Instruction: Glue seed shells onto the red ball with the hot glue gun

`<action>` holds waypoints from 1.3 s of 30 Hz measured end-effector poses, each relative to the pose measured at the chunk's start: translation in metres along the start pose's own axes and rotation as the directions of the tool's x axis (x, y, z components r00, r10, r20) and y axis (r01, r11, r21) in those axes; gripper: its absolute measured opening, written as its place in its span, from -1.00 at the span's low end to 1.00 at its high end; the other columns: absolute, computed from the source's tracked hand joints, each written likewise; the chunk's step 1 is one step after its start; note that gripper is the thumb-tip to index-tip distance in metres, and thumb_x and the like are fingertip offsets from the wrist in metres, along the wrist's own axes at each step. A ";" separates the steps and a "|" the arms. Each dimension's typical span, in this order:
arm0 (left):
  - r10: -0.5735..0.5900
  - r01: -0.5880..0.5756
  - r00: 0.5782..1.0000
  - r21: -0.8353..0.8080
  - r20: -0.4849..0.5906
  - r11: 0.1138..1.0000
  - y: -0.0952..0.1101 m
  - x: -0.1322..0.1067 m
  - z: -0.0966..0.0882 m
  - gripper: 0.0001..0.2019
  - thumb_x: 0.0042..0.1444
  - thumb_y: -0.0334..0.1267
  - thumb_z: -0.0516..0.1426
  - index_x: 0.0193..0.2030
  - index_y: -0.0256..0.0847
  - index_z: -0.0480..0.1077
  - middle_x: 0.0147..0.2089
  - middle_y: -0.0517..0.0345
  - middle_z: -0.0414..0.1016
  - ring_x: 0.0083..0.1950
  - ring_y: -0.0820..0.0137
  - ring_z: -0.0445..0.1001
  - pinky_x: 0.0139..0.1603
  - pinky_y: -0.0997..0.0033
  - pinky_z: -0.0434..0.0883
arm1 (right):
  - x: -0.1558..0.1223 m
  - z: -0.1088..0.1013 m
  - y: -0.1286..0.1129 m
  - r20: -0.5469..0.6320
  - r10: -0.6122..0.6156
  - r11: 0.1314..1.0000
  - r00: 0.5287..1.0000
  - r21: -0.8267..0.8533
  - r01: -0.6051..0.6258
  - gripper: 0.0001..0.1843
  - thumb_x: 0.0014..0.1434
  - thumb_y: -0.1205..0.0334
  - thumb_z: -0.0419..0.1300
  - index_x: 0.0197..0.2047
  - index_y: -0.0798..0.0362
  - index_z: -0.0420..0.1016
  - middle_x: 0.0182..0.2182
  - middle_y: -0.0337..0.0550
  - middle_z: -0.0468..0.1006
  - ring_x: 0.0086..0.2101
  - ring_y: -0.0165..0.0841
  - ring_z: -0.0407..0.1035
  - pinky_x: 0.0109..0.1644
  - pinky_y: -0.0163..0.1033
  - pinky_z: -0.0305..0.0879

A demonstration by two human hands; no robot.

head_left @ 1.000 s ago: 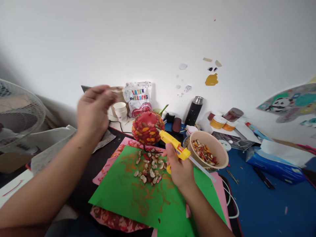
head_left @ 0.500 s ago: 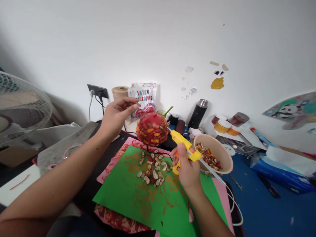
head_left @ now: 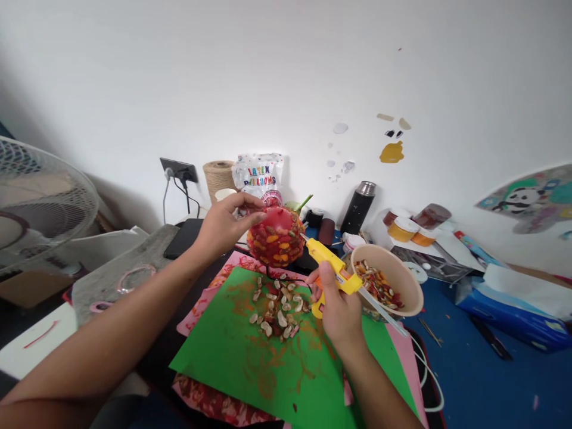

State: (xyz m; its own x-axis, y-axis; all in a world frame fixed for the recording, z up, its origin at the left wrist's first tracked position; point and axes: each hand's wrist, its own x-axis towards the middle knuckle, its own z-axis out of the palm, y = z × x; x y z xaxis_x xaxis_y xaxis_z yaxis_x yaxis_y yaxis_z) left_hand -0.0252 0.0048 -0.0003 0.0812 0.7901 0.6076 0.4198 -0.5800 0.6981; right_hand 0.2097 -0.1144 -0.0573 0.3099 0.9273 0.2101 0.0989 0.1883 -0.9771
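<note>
In the head view a red balloon [head_left: 277, 220] is covered round its sides with red, orange and brown painted shell pieces [head_left: 277, 245]; its top is bare. My left hand [head_left: 227, 221] is at the balloon's upper left edge, thumb and forefinger bent in a pinch; whatever lies between the fingertips is hidden or too small to name. My right hand [head_left: 340, 310] grips a yellow hot glue gun [head_left: 328, 260], its nozzle pointing at the balloon's right side. Several peanut shells [head_left: 281, 319] lie loose on a green sheet [head_left: 214, 339] in front of the balloon.
Right of the glue gun, a beige bowl [head_left: 409, 277] holds painted shells. A white cord [head_left: 429, 372] curls at the sheet's right edge. Behind stand a black flask [head_left: 358, 208], paint jars [head_left: 402, 228], a twine roll [head_left: 218, 179] and a balloon packet [head_left: 259, 173]. A fan [head_left: 44, 202] is at left.
My left hand has moved down and slightly right, from above the balloon's left side to its upper left edge. The right hand keeps the glue gun in nearly the same place.
</note>
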 end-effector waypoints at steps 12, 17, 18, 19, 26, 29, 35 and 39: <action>0.324 -0.462 0.877 0.433 0.355 0.774 0.014 0.017 0.020 -0.84 0.33 -0.25 0.25 -0.13 -0.13 0.71 -0.13 -0.05 0.75 -0.01 0.03 0.58 0.09 0.03 0.43 | 0.001 -0.004 -0.010 -0.025 0.038 0.998 0.999 0.041 -0.037 -0.10 0.06 -0.75 0.21 -0.52 0.04 0.58 -0.65 -0.27 0.33 -0.61 -0.40 0.24 -0.54 -0.28 0.25; 0.328 -0.534 0.832 0.485 0.448 0.692 0.019 0.018 0.028 -0.75 0.40 -0.27 0.16 -0.03 -0.16 0.72 -0.07 -0.03 0.77 0.02 0.04 0.57 0.10 0.00 0.43 | 0.001 -0.005 -0.016 -0.015 0.030 0.998 0.999 0.059 -0.029 -0.10 0.06 -0.75 0.21 -0.53 0.03 0.56 -0.65 -0.27 0.31 -0.60 -0.39 0.24 -0.53 -0.28 0.25; 0.322 -0.535 0.831 0.494 0.454 0.685 0.020 0.018 0.028 -0.74 0.40 -0.27 0.16 -0.02 -0.15 0.72 -0.05 -0.03 0.77 0.02 0.03 0.57 0.10 0.00 0.43 | 0.001 -0.006 -0.016 -0.014 0.032 0.997 0.999 0.064 -0.031 -0.10 0.06 -0.75 0.21 -0.53 0.03 0.55 -0.65 -0.27 0.32 -0.60 -0.40 0.23 -0.53 -0.28 0.25; 0.312 -0.534 0.831 0.505 0.460 0.678 0.021 0.018 0.029 -0.73 0.40 -0.27 0.15 -0.01 -0.15 0.72 -0.06 -0.03 0.76 0.03 0.03 0.57 0.10 -0.01 0.42 | 0.001 -0.006 -0.016 -0.014 0.033 0.997 0.999 0.070 -0.032 -0.11 0.07 -0.74 0.21 -0.52 0.03 0.55 -0.65 -0.27 0.32 -0.60 -0.40 0.23 -0.54 -0.28 0.24; 0.249 -0.529 0.831 0.569 0.498 0.629 0.027 0.018 0.031 -0.78 0.39 -0.26 0.16 -0.11 -0.15 0.68 -0.12 -0.04 0.73 0.03 -0.01 0.53 0.06 -0.01 0.37 | 0.000 -0.008 -0.018 0.004 -0.059 0.997 0.998 0.051 0.059 -0.15 0.18 -0.68 0.18 -0.50 0.02 0.56 -0.64 -0.30 0.30 -0.59 -0.40 0.20 -0.51 -0.27 0.19; 0.251 -0.534 0.828 0.569 0.501 0.626 0.027 0.018 0.032 -0.78 0.39 -0.27 0.15 -0.10 -0.15 0.67 -0.12 -0.05 0.72 0.05 -0.01 0.52 0.08 -0.02 0.36 | 0.000 -0.008 -0.018 0.009 -0.088 0.996 0.996 0.027 0.088 -0.16 0.23 -0.66 0.16 -0.48 0.02 0.60 -0.63 -0.30 0.31 -0.58 -0.39 0.22 -0.50 -0.25 0.21; 0.233 -0.533 0.825 0.573 0.514 0.623 0.025 0.018 0.034 -0.78 0.39 -0.28 0.15 -0.10 -0.15 0.67 -0.12 -0.04 0.73 0.05 -0.01 0.52 0.07 -0.03 0.35 | 0.000 -0.009 -0.015 0.012 -0.111 0.994 0.994 0.014 0.110 -0.19 0.27 -0.61 0.17 -0.46 0.02 0.62 -0.63 -0.30 0.32 -0.59 -0.39 0.21 -0.48 -0.23 0.23; 0.237 -0.544 0.820 0.582 0.521 0.604 0.026 0.018 0.036 -0.79 0.39 -0.28 0.15 -0.09 -0.16 0.67 -0.11 -0.04 0.73 0.05 0.00 0.53 0.06 -0.02 0.36 | -0.001 -0.008 -0.014 0.010 -0.102 0.995 0.995 0.008 0.102 -0.18 0.27 -0.62 0.17 -0.42 0.03 0.67 -0.64 -0.29 0.31 -0.58 -0.37 0.22 -0.47 -0.23 0.24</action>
State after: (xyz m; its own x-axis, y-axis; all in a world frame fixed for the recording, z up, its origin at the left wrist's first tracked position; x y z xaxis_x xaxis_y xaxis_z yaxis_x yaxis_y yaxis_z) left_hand 0.0194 0.0110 0.0148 0.6368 0.6137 0.4667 0.7356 -0.6649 -0.1294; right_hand 0.2154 -0.1200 -0.0434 0.2889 0.9065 0.3079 0.1223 0.2841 -0.9510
